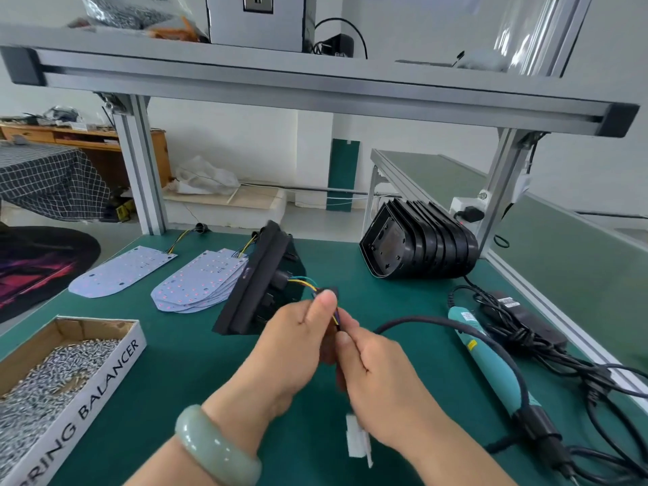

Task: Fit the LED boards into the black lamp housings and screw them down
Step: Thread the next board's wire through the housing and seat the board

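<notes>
Step in hand, as judged: drawing an LED board's leads out through the back of one black lamp housing [257, 285] ahead of seating and screwing. Noting that housing propped on edge on the green mat [350, 275], tilted, back toward the camera, just right of the stack of LED boards [200, 285] and overlapping it in this view. Not managing to tell whether a board is already sitting inside, given the open face pointing away. Pinching the coloured wires [303, 284] with the left hand [301, 335], thumb pressing down over curled fingers. Gripping the same bundle just below with the right hand [380, 377], fingers curling round it. Seeing a white connector [357, 438] dangling under the right wrist, probably the lead end. Recommending: pulling straight along the line of the exit hole rather than sideways, sparing the solder joints; taking up slack a little at a time, alternating hands; bracing the housing against tipping; checking for wires trapped under the board before fastening. Noting within reach: teal electric screwdriver [491, 366] on the right, box of screws [52, 373] on the left, nested empty housings [420, 243] at back right, single LED board [119, 271] at far left.
</notes>
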A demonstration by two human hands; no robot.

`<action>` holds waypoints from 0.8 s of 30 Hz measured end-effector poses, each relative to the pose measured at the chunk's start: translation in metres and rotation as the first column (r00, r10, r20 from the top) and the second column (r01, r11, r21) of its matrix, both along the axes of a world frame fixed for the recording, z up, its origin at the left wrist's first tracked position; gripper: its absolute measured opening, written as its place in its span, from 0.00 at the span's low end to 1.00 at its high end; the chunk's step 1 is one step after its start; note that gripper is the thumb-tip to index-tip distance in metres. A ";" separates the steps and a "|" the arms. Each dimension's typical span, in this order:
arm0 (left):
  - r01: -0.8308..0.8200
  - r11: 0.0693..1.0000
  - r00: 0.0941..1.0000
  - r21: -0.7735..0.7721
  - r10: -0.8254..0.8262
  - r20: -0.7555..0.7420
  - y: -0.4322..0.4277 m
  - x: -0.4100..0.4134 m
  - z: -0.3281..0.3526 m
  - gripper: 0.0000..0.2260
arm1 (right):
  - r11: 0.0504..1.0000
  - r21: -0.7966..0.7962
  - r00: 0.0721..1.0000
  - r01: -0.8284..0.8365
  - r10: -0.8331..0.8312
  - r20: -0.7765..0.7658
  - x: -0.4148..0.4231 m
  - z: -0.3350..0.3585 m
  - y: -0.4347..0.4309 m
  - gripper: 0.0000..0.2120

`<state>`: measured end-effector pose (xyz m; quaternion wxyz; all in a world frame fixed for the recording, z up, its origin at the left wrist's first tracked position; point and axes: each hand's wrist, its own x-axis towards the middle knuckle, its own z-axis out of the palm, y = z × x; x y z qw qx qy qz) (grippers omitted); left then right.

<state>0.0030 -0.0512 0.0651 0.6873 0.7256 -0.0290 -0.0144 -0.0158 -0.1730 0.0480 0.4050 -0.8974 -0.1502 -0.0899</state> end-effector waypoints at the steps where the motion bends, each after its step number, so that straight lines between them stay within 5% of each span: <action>1: -0.033 0.997 0.999 -0.065 0.031 -0.035 -0.003 0.000 -0.001 0.21 | 1.000 0.003 1.000 -0.003 0.003 0.003 -0.001 -0.001 0.002 0.14; 6: -0.036 0.957 0.991 -0.286 -0.002 -0.130 -0.021 -0.006 -0.002 0.14 | 0.999 -0.008 0.997 0.047 -0.046 0.055 -0.004 0.001 0.008 0.12; 9: -0.185 0.859 0.958 -0.478 0.048 -0.284 -0.018 -0.001 0.002 0.13 | 0.993 -0.118 0.989 -0.016 0.033 0.147 -0.005 0.010 0.006 0.14; 14: -0.223 0.789 0.921 -0.573 -0.022 -0.388 -0.003 0.008 0.011 0.14 | 0.958 -0.235 0.967 -0.162 0.201 0.154 -0.012 0.025 -0.003 0.18; 20: -0.183 0.849 0.942 -0.496 0.006 -0.336 0.003 0.012 0.018 0.14 | 0.913 -0.256 0.919 -0.318 0.364 0.155 -0.016 0.030 -0.012 0.19; 24: -0.142 0.974 0.980 -0.175 0.114 -0.161 0.001 0.010 0.011 0.12 | 0.952 -0.144 0.959 -0.271 0.280 0.046 -0.013 0.017 -0.015 0.19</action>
